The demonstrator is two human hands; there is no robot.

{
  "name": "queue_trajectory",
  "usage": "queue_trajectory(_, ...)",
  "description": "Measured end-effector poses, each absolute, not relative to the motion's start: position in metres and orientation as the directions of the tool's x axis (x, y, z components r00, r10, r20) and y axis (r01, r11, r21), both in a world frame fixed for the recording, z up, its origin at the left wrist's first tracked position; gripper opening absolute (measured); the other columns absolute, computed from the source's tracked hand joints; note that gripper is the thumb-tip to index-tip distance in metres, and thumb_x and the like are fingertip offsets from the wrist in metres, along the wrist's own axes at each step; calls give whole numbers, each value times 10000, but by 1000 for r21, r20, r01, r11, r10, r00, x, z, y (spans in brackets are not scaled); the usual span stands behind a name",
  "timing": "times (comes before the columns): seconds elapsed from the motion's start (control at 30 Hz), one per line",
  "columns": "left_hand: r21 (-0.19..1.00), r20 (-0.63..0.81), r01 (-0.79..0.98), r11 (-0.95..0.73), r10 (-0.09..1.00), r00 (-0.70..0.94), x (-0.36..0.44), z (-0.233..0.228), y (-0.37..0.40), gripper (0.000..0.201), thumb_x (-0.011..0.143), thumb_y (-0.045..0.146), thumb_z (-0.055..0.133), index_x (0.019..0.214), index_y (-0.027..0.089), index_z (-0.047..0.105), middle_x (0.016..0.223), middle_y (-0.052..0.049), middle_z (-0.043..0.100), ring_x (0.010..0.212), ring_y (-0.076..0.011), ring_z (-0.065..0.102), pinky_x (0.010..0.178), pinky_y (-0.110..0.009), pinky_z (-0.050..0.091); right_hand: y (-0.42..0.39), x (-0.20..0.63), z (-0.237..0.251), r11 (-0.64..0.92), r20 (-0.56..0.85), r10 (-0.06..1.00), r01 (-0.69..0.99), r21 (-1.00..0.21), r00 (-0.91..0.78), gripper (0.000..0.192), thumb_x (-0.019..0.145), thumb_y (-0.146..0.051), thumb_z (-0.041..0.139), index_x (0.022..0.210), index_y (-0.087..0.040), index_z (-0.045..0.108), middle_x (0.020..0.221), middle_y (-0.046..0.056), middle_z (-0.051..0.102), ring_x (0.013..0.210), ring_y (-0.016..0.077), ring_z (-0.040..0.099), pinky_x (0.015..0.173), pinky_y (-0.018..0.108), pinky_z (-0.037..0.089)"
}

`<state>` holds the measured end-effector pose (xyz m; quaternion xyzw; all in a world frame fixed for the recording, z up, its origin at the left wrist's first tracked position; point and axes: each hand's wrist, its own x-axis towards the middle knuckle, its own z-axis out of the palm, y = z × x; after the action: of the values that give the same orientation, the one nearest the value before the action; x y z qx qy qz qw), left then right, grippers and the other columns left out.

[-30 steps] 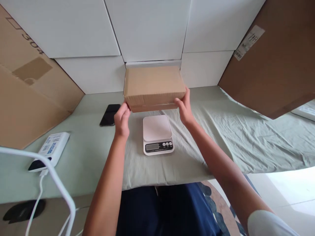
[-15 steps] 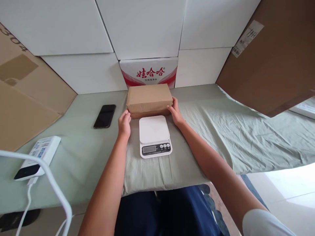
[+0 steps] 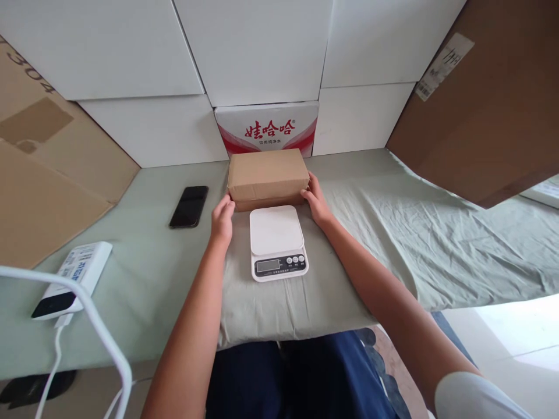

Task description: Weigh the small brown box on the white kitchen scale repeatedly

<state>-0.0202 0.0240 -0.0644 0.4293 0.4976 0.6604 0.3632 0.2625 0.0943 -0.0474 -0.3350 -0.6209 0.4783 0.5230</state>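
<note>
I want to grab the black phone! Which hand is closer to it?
The left hand. It rests at the cardboard box's left end, with the phone lying a short way farther left on the table. The right hand is at the box's right end, beyond the box.

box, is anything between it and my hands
No. The left hand touches the near left corner of the box and the right hand rests against its right end. The scale sits just in front of the box, between the two hands, not in their way.
</note>
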Motion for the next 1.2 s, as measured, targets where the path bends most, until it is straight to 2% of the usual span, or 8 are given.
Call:
queue_trajectory(0.1, 971, 222, -4, -241, 901, -374, -16, -67, 25, 513, 814, 484, 711, 1216, 168, 750, 1348, -112, 728, 1420, -322, 574, 1256, -504, 353, 92, 261, -46, 361, 363, 897, -58, -931, -253, 744, 839, -486, 633, 1509, -294, 372, 1670, 52, 404, 1559, 322, 357, 1314, 556, 308)
queue_trajectory(0.2, 961, 254, -9, -276, 895, -367, -15, -61, 24, 545, 820, 484, 720, 1274, 182, 730, 1427, -124, 686, 1482, -329, 511, 1273, -501, 325, 93, 260, -47, 401, 401, 878, -54, -914, -260, 767, 847, -533, 632, 1524, -300, 359, 1674, 45, 398, 1592, 322, 301, 1330, 557, 281)
queue_trajectory(0.4, 891, 451, 56, -450, 867, -211, 0, -29, -2, 594, 896, 539, 696, 1371, 185, 664, 1502, -161, 623, 1509, -355, 473, 1275, -488, 337, 83, 261, -45, 622, 623, 776, -37, -782, -99, 854, 852, -709, 605, 1548, -298, 331, 1671, 86, 375, 1581, 349, 317, 1322, 555, 284)
queue_trajectory(0.5, 869, 494, 76, -489, 844, -211, 10, -19, -33, 650, 912, 540, 687, 1449, 182, 607, 1532, -155, 598, 1529, -361, 441, 1283, -488, 327, 58, 262, -40, 670, 668, 741, 4, -743, -60, 882, 863, -758, 568, 1571, -310, 292, 1664, 94, 369, 1571, 344, 340, 1313, 541, 306)
queue_trajectory(0.63, 908, 410, 54, -416, 854, -319, 15, -26, -80, 690, 890, 520, 717, 1485, 192, 595, 1545, -136, 596, 1552, -363, 400, 1304, -484, 288, 11, 271, -40, 600, 595, 799, 52, -798, -92, 838, 898, -760, 522, 1583, -340, 283, 1656, 87, 377, 1568, 341, 352, 1296, 537, 350)
queue_trajectory(0.83, 963, 263, 24, -269, 912, -315, 16, -50, -126, 731, 862, 524, 740, 1512, 234, 575, 1560, -146, 577, 1537, -371, 413, 1300, -529, 281, -30, 289, -50, 533, 523, 841, 54, -844, -136, 750, 927, -661, 569, 1568, -362, 319, 1635, 82, 405, 1530, 342, 393, 1268, 570, 382)
queue_trajectory(0.93, 968, 243, 26, -249, 907, -345, 17, -53, -134, 749, 849, 529, 754, 1517, 245, 569, 1564, -147, 572, 1518, -379, 441, 1300, -545, 271, -34, 290, -50, 516, 506, 852, 55, -855, -136, 732, 927, -648, 580, 1560, -368, 342, 1635, 71, 417, 1530, 350, 386, 1257, 573, 391)
queue_trajectory(1.2, 972, 232, 41, -232, 910, -343, 16, -55, -138, 769, 858, 514, 746, 1552, 270, 520, 1599, -131, 532, 1552, -382, 368, 1297, -558, 259, -34, 287, -46, 518, 507, 850, 54, -854, -143, 688, 932, -633, 591, 1531, -366, 384, 1574, 90, 482, 1458, 361, 461, 1186, 591, 447)
